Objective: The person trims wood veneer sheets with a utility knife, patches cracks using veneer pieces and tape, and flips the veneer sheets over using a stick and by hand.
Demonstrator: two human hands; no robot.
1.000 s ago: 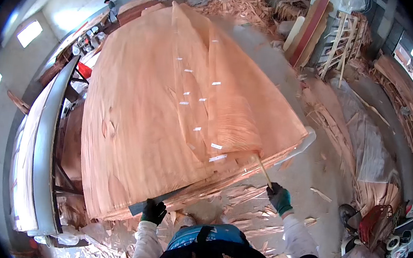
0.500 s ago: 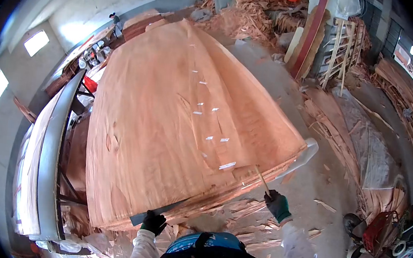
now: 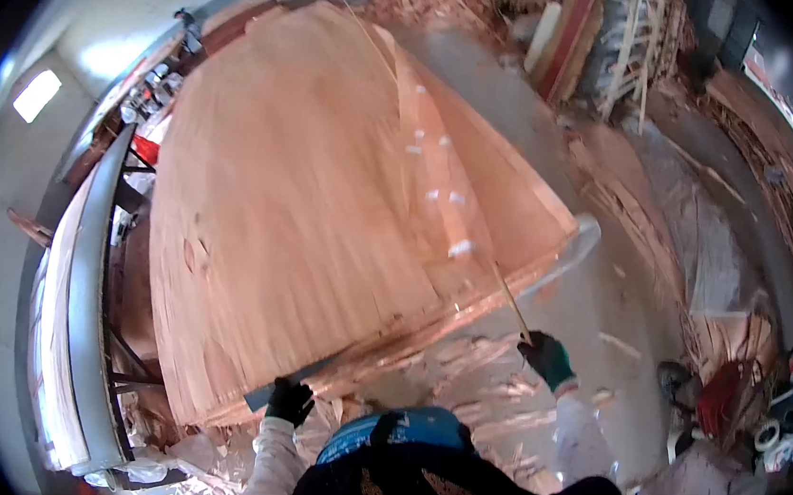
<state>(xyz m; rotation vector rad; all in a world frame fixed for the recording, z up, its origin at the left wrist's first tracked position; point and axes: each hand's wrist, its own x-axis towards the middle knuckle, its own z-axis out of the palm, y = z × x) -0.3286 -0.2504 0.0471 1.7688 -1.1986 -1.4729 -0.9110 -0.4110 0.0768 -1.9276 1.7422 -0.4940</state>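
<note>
A broad stack of reddish-brown wood veneer sheets lies in front of me. My right hand, in a dark green glove, grips a thin wooden stick that passes under a narrow taped veneer strip. Small white tape pieces dot that strip, which is raised and slanted over the sheets. A thin pale line beyond it may be the stick's far part. At the stack's near edge, my left hand, dark-gloved, has its fingers curled on a dark flat strip lying along the veneer.
On the left stands a long curved-looking panel on a dark frame. Veneer scraps litter the floor near me. More veneer piles and a wooden rack are on the right. A person stands far back left.
The taped veneer strip has lifted and swung to the right on the stick, showing a straight edge across the sheet below. My left hand stays at the dark strip; the view has shifted slightly.
</note>
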